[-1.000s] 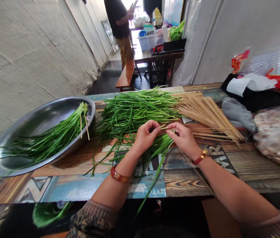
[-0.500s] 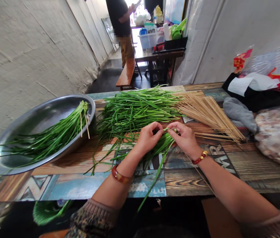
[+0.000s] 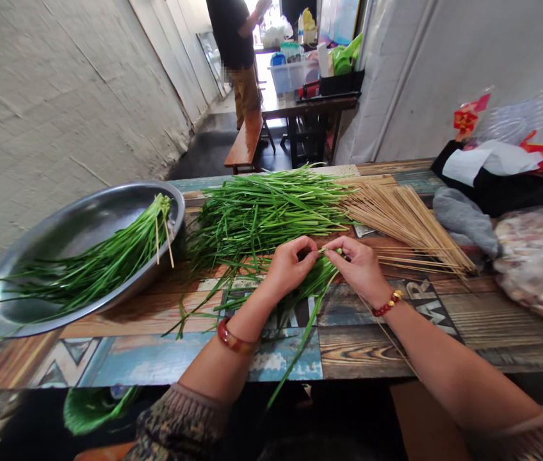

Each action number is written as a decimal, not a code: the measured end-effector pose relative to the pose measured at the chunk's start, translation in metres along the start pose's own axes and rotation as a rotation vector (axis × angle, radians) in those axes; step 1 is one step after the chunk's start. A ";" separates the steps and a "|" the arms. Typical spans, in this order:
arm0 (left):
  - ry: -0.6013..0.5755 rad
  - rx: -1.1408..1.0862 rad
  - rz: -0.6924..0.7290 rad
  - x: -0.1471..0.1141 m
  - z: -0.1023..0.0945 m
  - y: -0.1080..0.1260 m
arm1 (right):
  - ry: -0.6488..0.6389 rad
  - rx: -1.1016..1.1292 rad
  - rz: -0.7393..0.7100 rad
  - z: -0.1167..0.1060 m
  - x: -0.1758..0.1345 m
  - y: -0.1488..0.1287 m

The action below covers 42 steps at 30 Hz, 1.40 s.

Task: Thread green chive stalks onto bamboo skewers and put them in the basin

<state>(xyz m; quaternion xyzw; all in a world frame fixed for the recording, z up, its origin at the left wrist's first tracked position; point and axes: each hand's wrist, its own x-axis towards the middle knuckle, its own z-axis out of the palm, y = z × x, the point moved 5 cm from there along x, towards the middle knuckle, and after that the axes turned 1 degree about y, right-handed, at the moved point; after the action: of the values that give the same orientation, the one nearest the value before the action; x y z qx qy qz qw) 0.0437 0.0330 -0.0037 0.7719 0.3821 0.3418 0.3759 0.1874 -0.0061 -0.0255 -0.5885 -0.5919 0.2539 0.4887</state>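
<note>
Both hands meet at the middle of the table over a small bunch of garlic chives. Thumb and forefinger of my left hand are pinched on the chives near their pale cut ends. Close beside it, my right hand also pinches the stalk ends. Thin bamboo skewers run from beneath my right hand toward the table's front edge; their tips are hidden by the fingers. Just beyond the hands lies a big loose pile of garlic chives, with a fan of bamboo skewers to its right.
A steel basin at left holds skewered chives. At right are a grey cloth bundle, a clear bag of pale pieces and a black bag. Behind are a bench, another table and a standing person.
My fingers shift only slightly at the chive ends, both hands staying in place. The person in the background raises their hands a little.
</note>
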 end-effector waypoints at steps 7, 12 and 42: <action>0.000 -0.012 0.016 0.000 0.000 -0.002 | -0.010 -0.017 0.014 0.000 -0.001 -0.001; -0.006 -0.003 0.019 0.000 -0.001 -0.002 | -0.020 0.018 0.010 0.000 -0.001 0.000; 0.031 -0.489 -0.292 0.001 -0.007 -0.017 | -0.053 0.314 0.111 0.003 -0.003 0.000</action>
<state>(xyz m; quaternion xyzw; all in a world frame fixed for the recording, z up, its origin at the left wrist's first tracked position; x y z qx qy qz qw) 0.0323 0.0432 -0.0144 0.5897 0.4011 0.3779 0.5904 0.1843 -0.0078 -0.0275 -0.5299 -0.5242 0.3854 0.5440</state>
